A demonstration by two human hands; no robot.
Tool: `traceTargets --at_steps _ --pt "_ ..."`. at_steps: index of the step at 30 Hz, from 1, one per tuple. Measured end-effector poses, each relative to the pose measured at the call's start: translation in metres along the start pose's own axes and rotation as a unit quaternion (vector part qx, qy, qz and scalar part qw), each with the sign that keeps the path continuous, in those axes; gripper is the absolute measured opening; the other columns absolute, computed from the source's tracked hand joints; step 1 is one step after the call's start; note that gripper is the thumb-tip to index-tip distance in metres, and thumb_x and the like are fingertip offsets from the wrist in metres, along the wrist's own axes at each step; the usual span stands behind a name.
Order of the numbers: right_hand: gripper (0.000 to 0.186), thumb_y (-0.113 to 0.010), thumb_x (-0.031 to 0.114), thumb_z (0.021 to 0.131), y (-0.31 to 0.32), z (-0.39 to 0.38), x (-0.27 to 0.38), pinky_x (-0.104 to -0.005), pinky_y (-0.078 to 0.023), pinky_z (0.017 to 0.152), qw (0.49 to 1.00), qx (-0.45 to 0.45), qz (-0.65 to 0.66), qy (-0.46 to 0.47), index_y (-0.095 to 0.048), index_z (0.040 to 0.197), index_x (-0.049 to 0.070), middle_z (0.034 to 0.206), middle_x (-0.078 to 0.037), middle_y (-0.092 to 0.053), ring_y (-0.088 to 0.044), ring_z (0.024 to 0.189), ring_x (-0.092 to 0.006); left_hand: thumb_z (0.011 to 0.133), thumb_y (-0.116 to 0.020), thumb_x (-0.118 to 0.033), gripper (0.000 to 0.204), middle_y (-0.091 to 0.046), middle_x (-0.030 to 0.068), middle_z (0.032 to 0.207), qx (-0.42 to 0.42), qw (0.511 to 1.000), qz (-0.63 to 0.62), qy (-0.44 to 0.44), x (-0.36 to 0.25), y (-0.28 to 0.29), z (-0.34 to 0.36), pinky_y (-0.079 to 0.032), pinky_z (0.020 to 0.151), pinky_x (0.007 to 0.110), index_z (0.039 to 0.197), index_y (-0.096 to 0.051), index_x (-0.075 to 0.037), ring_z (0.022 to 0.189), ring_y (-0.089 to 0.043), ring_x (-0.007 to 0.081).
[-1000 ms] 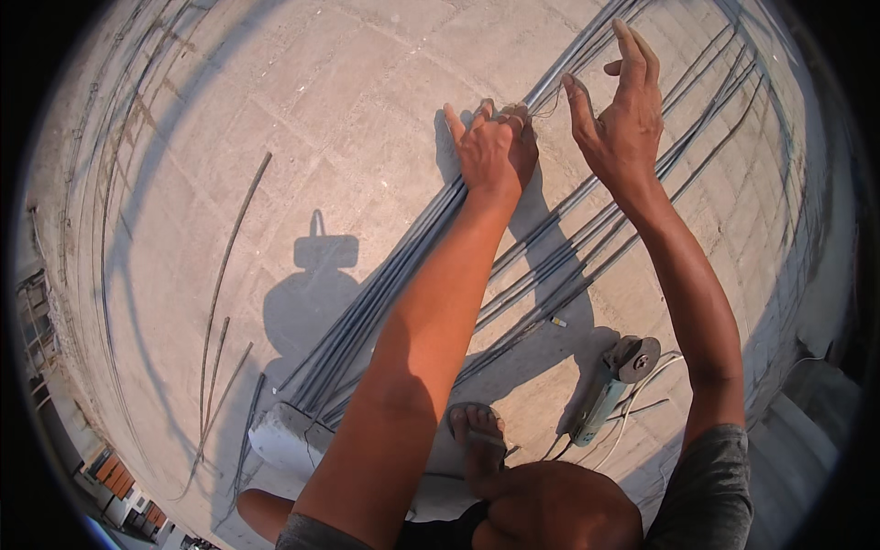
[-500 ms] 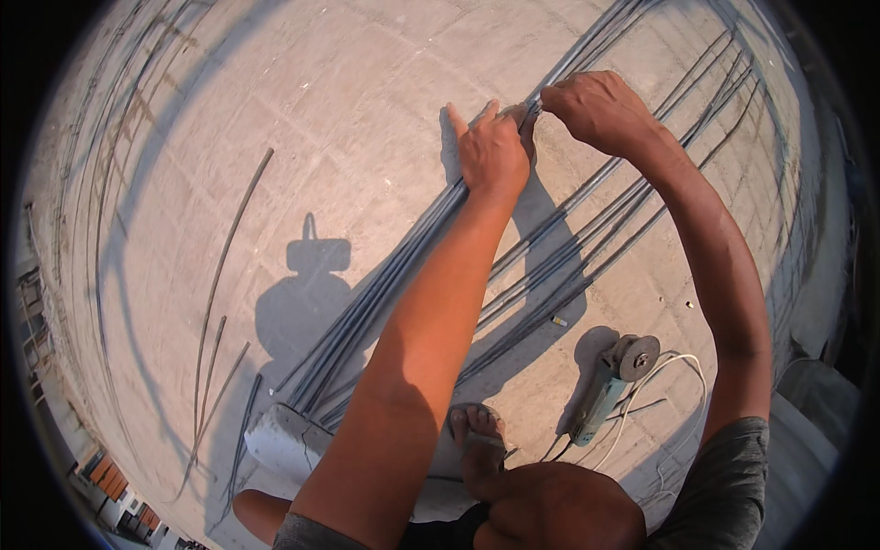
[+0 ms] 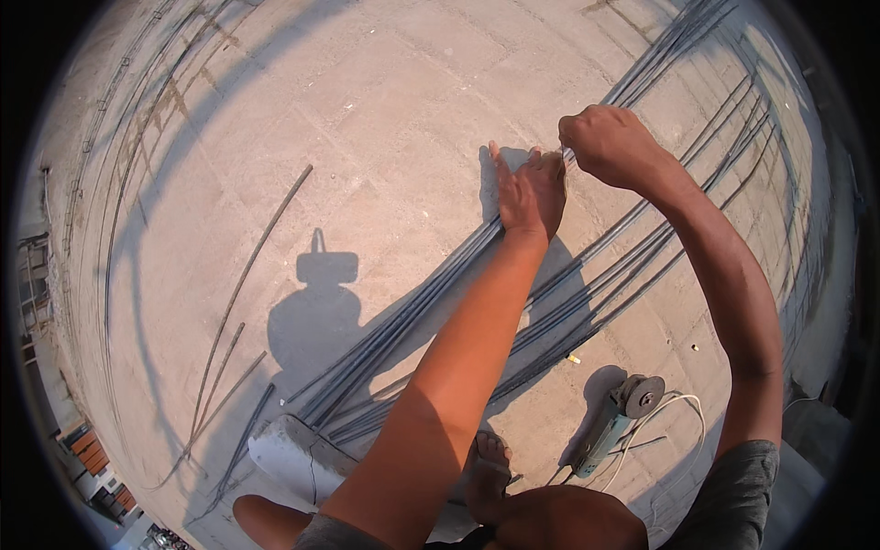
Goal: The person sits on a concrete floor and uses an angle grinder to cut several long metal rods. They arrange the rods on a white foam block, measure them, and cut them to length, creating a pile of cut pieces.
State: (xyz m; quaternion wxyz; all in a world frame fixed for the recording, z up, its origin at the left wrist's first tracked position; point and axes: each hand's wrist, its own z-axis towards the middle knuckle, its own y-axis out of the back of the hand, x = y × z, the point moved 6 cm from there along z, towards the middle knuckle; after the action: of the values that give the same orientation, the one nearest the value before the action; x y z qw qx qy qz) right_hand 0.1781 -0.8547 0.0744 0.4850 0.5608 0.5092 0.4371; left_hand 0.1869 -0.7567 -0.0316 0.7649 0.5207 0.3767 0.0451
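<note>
A long bundle of thin grey steel rods [image 3: 403, 319] runs slantwise from lower left to upper right over the ground. My left hand [image 3: 534, 197] lies on the bundle, with one finger stretched out to the left and the others bent around the rods. Just beyond it, by the same bundle, my right hand [image 3: 612, 148] is closed in a fist. Its fingertips come close to my left fingers, and whatever they pinch is hidden. Beneath my left forearm the bundle's lower part passes near a whitish block [image 3: 298, 454].
More rods [image 3: 587, 256] lie alongside on the right. An angle grinder [image 3: 605, 440] with a dark disc rests near my foot [image 3: 490, 458], its pale cord [image 3: 703, 431] looped beside it. Several loose rods, one long and curved [image 3: 252, 261], lie at left. A tiny yellowish piece [image 3: 574, 358] is near the grinder.
The whole view has shifted, so the ground and rods appear lower and further right. My left hand has turned slightly on the bundle; my right fist stays beside it.
</note>
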Motion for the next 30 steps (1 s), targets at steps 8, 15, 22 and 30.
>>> traceTargets --at_steps 8,15,22,30 --pt "0.018 -0.059 0.009 0.093 -0.008 0.013 0.003 -0.0472 -0.057 0.081 0.966 0.132 0.222 -0.029 -0.073 0.092 -0.001 0.091 -0.022 -0.074 -0.073 0.093 -0.0401 0.101 -0.062 -0.010 0.023 -0.079 0.0118 0.116 -0.054 0.999 -0.001 -0.004 0.021 0.003 -0.004 -0.014 0.130 0.064 0.118 -0.077 -0.011 0.121 -0.072 0.0264" --pt "0.028 -0.056 0.013 0.091 -0.033 -0.017 0.014 -0.0427 -0.058 0.080 0.919 0.326 0.220 0.023 -0.078 0.101 0.000 0.087 -0.019 -0.076 -0.076 0.090 -0.0339 0.102 -0.062 -0.011 0.022 -0.080 0.0106 0.111 -0.091 0.994 -0.049 -0.030 0.022 0.004 -0.004 -0.012 0.130 0.067 0.118 -0.075 -0.006 0.117 -0.073 0.0285" --pt "0.019 -0.062 0.009 0.087 -0.080 -0.048 -0.029 -0.0462 -0.058 0.072 0.972 0.228 -0.025 -0.045 -0.077 0.089 -0.002 0.081 -0.021 -0.073 -0.075 0.083 -0.0336 0.103 -0.058 -0.009 0.024 -0.080 0.0059 0.108 -0.087 0.994 -0.030 -0.055 0.002 -0.009 0.004 -0.012 0.130 0.067 0.121 -0.074 -0.009 0.112 -0.075 0.0234" --pt "0.020 -0.065 0.017 0.093 -0.069 -0.030 -0.022 -0.0459 -0.057 0.072 0.921 0.390 0.024 -0.005 -0.076 0.091 0.000 0.085 -0.015 -0.076 -0.074 0.084 -0.0353 0.102 -0.066 -0.013 0.019 -0.079 0.0136 0.114 -0.077 0.994 -0.079 -0.016 0.011 0.000 -0.001 -0.017 0.130 0.064 0.116 -0.076 -0.006 0.119 -0.072 0.0270"
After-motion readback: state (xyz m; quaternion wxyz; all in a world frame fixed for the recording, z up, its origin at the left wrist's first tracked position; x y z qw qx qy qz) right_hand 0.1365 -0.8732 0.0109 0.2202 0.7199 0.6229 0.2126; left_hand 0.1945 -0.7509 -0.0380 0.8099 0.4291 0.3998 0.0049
